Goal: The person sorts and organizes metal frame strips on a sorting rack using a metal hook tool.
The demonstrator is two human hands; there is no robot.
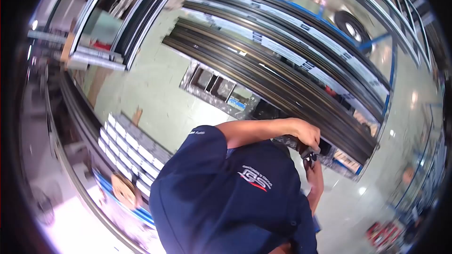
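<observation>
My left hand reaches across in front of my chest, its fingers closed at a small dark, shiny object whose kind I cannot make out. Just below, my right hand meets the same object from the other side and looks curled round it, its fingers mostly hidden. Both hands are beside the near edge of a stack of long dark metal profiles, close to its right end.
The profiles lie on a rack with a blue frame, and a black tyre-like wheel is behind it. White-ended bars are stacked at the left. Metal frames stand at upper left. Red items lie on the floor at lower right.
</observation>
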